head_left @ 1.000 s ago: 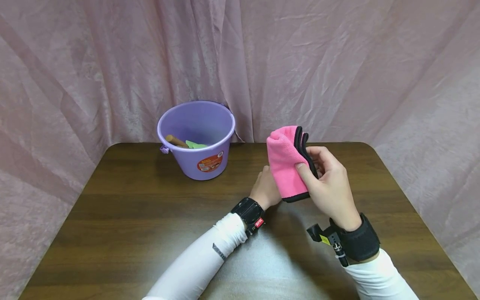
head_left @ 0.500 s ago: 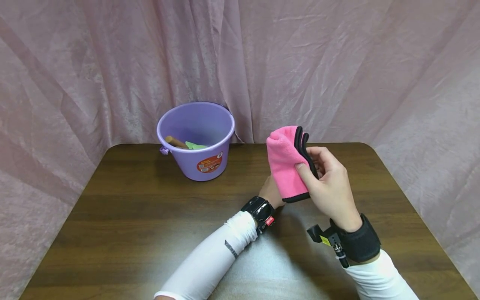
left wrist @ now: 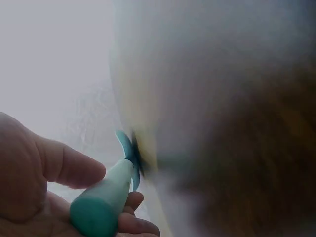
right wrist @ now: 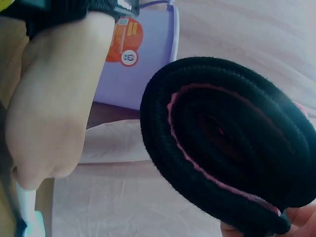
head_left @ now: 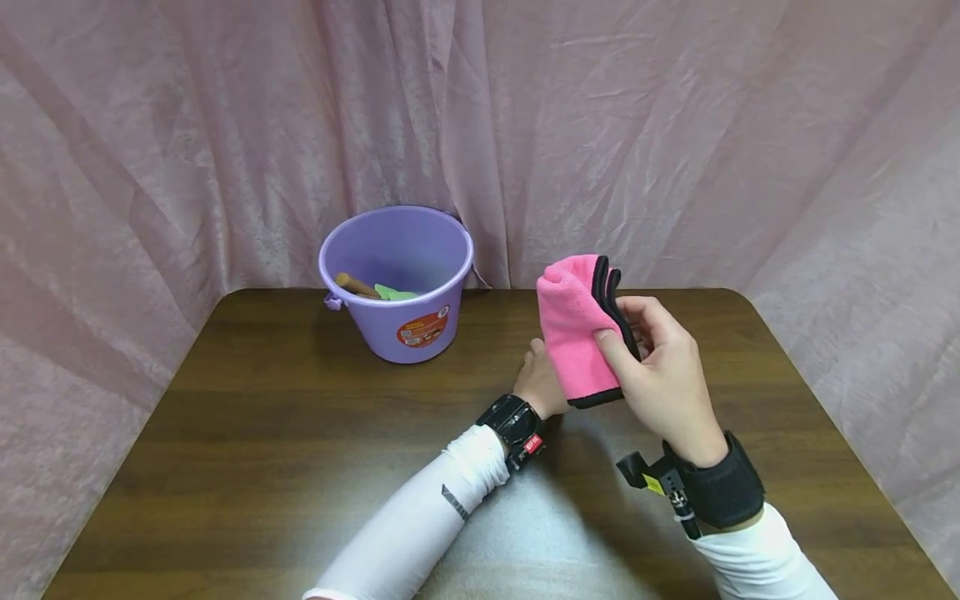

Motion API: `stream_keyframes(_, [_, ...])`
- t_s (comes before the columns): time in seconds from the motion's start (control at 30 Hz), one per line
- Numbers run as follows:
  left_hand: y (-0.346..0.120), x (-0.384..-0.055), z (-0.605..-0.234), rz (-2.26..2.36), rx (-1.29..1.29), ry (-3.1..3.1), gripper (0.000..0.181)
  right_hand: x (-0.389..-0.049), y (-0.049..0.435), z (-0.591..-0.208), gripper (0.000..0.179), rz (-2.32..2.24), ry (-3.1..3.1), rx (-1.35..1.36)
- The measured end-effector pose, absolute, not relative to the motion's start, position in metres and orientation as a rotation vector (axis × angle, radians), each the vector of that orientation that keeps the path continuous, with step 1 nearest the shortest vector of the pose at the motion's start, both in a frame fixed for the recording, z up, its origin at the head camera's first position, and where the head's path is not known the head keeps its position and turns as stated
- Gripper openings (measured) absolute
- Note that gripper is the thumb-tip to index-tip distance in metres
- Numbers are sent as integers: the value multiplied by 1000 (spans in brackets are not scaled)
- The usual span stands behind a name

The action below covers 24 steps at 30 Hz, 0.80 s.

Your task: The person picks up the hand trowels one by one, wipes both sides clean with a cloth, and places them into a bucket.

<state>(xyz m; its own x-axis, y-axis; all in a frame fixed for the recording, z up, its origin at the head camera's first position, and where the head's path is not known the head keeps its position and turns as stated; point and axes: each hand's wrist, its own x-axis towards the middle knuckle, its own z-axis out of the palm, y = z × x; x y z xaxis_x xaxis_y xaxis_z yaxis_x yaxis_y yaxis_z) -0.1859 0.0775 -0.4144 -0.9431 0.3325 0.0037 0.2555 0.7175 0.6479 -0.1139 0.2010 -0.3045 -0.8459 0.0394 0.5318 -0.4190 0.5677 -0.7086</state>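
My left hand [head_left: 538, 382] reaches low over the table, partly hidden behind the pink cloth in the head view. In the left wrist view its thumb and fingers grip a small tool [left wrist: 111, 185] with a pale mint handle, a teal end and a thin, curved teal head at the tabletop. The kind of tool is not clear. Higher up, my right hand [head_left: 663, 371] holds a folded pink cloth [head_left: 577, 329] with black edging, thumb on its front. The right wrist view shows the folded cloth's rolled black edge [right wrist: 163, 133] close to the camera.
A purple bucket [head_left: 442, 321] with an orange label stands at the back left of the wooden table [head_left: 247, 433]. Inside it are a brown wooden handle [head_left: 357, 286] and a light green piece [head_left: 393, 293]. A pink curtain [head_left: 675, 150] hangs behind the table.
My left hand and forearm have slid right along the table, then slightly back left. My right hand keeps the cloth in nearly the same spot.
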Motion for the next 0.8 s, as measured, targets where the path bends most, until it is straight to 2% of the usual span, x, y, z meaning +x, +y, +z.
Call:
stream_keyframes(0.2, [75,-188,-411,689,560,2959,25,-114,203,-304,29,1204,-2306,289])
stream_keyframes(0.43, [52,-180,-402,819,492,3094,21,-115,202,-304,28,1226,-2295,294])
stream_keyframes(0.8, [7,-165,-378,1062,569,3291,12,-115,202,-303,27,1244,-2288,283])
